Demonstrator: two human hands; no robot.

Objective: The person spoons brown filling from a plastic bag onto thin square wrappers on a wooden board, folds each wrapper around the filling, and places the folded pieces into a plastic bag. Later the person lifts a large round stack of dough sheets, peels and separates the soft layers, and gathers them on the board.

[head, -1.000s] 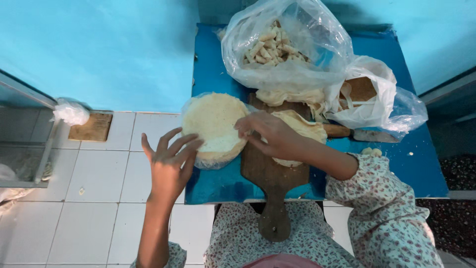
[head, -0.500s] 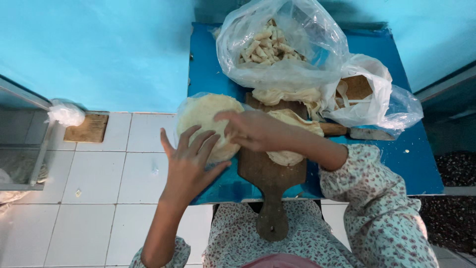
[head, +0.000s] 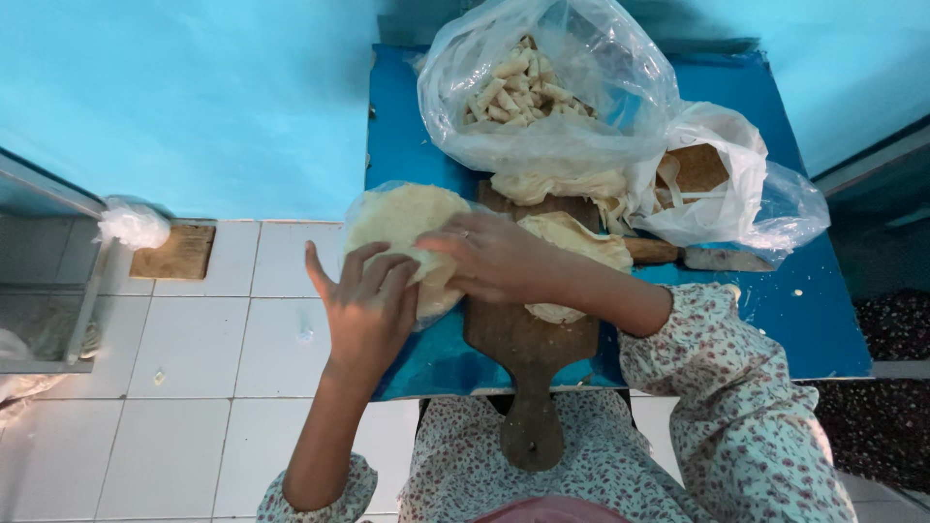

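1. Left hand [head: 373, 305]: centre-left of the frame, fingers spread and open, palm pressed flat against the lower right edge of the stack of round flatbreads [head: 407, 228]. It steadies rather than grips.

2. Right hand [head: 494, 257]: centre of the frame, fingers curled and pinching the near edge of the same stack where its clear wrapper is loose; whether it holds the wrapper, a single sheet or both cannot be told. A ring shows on one finger.

3. Stack of round flatbreads: pale, disc-shaped, in thin clear plastic, at the left edge of the blue desk [head: 794, 310], partly overhanging it. Being round, it has no long axis. It lies just up and left of both hands, touching both; the left hand covers more of it.

4. Wooden board [head: 528, 349]: paddle-shaped, long axis running top to bottom of the frame, handle toward the lower edge. A folded pale sheet [head: 572, 242] lies on it, just right of the right hand.

5. Clear bag of cut strips [head: 528, 92]: upper centre, well apart from the hands (contents pale and short).

6. White bag [head: 722, 179]: upper right, open, with a brown piece inside.

7. Knife [head: 693, 257]: right of centre, lying left to right on the desk.
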